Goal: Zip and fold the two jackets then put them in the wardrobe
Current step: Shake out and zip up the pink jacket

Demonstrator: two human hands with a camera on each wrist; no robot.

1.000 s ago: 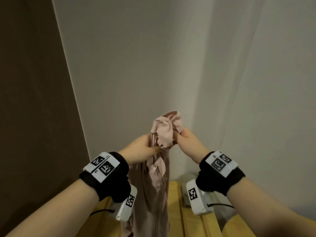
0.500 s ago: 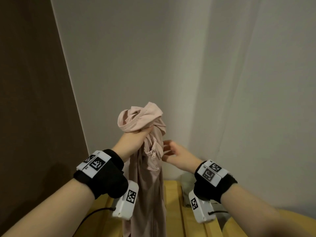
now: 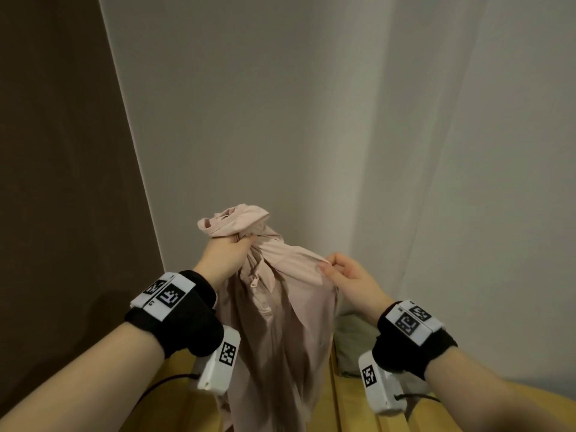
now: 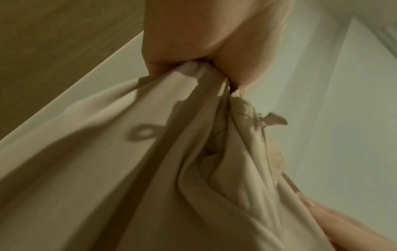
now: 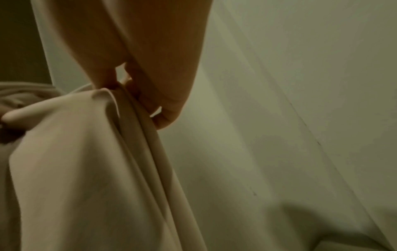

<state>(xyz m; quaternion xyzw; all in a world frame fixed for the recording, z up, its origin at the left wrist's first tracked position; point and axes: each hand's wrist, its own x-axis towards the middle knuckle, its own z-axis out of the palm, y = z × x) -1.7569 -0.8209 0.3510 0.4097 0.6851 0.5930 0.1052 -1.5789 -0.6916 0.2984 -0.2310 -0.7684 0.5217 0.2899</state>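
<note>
Head view: the left hand (image 3: 225, 254) fists the bunched collar of the pale pink fabric zip jacket (image 3: 280, 322), while right-hand fingers (image 3: 330, 269) pinch its shoulder edge. It hangs above the yellow wooden bench (image 3: 352, 410); perhaps another garment lies behind it.

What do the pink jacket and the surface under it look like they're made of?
The pink jacket looks like thin, smooth, matte woven fabric, likely synthetic: it hangs in soft, fine folds. The surface below looks like light, yellowish wooden slats with a smooth finish; grooves run between the boards.
</note>
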